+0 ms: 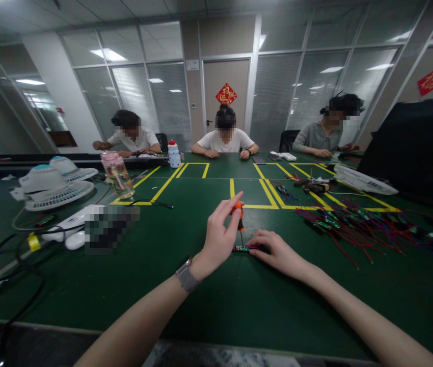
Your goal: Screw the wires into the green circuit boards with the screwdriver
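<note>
My left hand (222, 227) grips the orange and black handle of a screwdriver (240, 221), which stands nearly upright. Its thin shaft runs down to a small green circuit board (241, 248) lying on the table. The very tip is too small to make out against the board. From the right, my right hand (272, 250) has its fingers closed on the board's right end, where dark wires come off, and rests on the table. Those fingertips partly hide the board and its wires.
Wired circuit boards (331, 221) with red and blue leads lie heaped at the right, near pliers-like tools (316, 187) and a white fan (365, 179). White fans (58, 188), a pink-lided bottle (117, 176) and black cables stand left. Three people sit across the green table (155, 306).
</note>
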The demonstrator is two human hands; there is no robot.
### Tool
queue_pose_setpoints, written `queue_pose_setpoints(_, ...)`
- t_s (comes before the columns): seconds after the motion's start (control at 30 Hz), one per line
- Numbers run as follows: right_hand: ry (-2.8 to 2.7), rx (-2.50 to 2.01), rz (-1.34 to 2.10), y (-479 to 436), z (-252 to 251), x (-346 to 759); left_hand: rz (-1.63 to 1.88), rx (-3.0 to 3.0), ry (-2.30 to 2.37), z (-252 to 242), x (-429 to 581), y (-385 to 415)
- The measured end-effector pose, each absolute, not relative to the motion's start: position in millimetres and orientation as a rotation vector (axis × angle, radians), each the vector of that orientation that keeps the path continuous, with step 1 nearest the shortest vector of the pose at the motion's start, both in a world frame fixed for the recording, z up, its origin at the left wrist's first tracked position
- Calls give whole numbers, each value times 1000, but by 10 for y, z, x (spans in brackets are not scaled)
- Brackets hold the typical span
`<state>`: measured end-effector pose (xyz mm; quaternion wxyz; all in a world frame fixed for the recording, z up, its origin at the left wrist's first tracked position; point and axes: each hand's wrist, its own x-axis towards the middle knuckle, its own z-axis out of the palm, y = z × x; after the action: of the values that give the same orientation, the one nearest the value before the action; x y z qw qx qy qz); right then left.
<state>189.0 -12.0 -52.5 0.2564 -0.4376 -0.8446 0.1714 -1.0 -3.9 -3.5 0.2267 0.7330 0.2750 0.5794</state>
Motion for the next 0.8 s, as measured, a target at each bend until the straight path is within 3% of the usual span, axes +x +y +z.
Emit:
queue_pose_setpoints(0.17, -2303, -1167, 462, -108, -535, 1896, 1673, 2048, 843, -29, -29, -37)
queue_pose_setpoints(0.4, -2289, -1173, 487, -112, -536, 1905, 1558, 1654, 725, 4, -20, 58)
queue_pose_setpoints(0.8, -2289, -1199, 506, -104, -540, 1897, 1674, 1858, 819, -6, -25, 1)
